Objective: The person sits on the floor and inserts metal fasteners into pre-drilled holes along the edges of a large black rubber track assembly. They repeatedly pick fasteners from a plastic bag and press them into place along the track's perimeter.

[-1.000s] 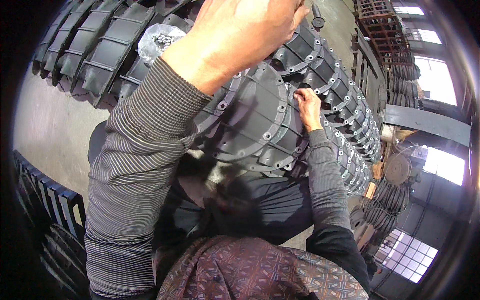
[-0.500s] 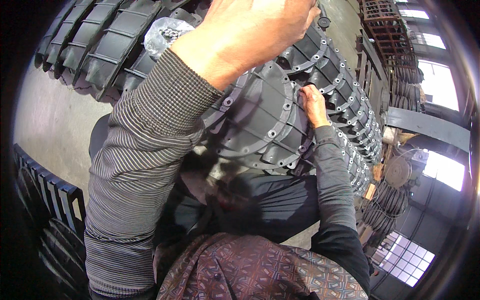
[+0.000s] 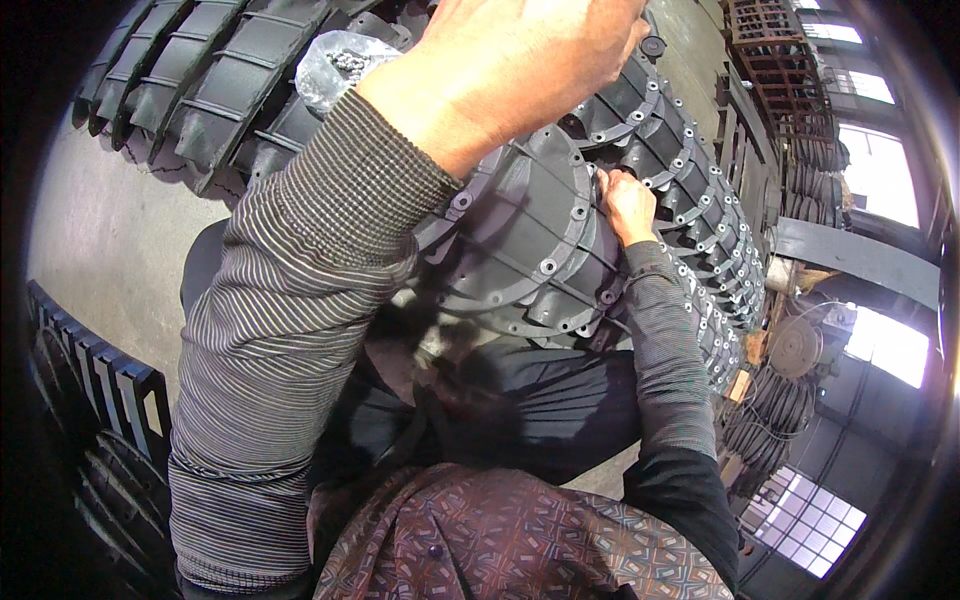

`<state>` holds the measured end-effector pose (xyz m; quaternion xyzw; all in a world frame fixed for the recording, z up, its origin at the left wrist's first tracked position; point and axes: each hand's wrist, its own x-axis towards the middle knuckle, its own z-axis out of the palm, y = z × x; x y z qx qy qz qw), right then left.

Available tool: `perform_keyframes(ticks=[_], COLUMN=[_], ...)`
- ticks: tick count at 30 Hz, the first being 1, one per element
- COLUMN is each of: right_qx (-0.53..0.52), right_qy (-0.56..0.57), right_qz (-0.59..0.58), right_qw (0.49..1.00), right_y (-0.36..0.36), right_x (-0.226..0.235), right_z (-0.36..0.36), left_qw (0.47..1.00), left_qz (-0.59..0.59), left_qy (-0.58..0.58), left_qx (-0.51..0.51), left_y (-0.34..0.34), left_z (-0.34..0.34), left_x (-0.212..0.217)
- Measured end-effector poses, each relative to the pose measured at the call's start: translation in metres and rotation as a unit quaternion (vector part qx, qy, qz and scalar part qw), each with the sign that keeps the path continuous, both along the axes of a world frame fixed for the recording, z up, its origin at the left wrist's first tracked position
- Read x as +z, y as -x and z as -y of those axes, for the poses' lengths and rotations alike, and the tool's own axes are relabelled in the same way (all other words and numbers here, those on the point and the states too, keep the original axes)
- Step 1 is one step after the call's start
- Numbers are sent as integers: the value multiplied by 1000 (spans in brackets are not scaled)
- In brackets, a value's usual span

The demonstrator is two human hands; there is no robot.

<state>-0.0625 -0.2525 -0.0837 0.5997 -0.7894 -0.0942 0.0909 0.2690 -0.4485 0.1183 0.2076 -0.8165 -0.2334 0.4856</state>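
Note:
A dark grey round cast housing (image 3: 530, 240) with a bolted flange rests against my lap. My left hand (image 3: 530, 60) is raised close to the camera at the top of the view, its back toward me; its fingers and anything in them are hidden. My right hand (image 3: 625, 200) pinches at the flange's right rim, fingers closed on something small that I cannot make out. Both arms wear striped grey sleeves.
A row of similar flanged housings (image 3: 700, 200) runs along the right. Ribbed dark castings (image 3: 190, 70) lie at the upper left, with a clear plastic bag of small metal parts (image 3: 350, 65) among them. Black ribbed parts (image 3: 80, 400) stand at the lower left on the concrete floor (image 3: 90, 230).
My left hand has risen toward the top edge and closer to the camera. My right hand has stayed at the flange rim, shifting slightly upward with the view.

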Motion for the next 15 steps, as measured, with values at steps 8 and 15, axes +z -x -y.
perform_keyframes(ticks=[8,15], right_qx=[-74,88], right_qy=[71,-10], right_qz=[170,97], right_qw=[980,991], right_y=[15,10], right_x=[23,12], right_z=[-9,-6], left_qw=[999,1000], left_qz=[10,2], left_qy=[3,0], left_qx=[37,16], left_y=[2,3], left_z=[-1,0], left_x=[1,0])
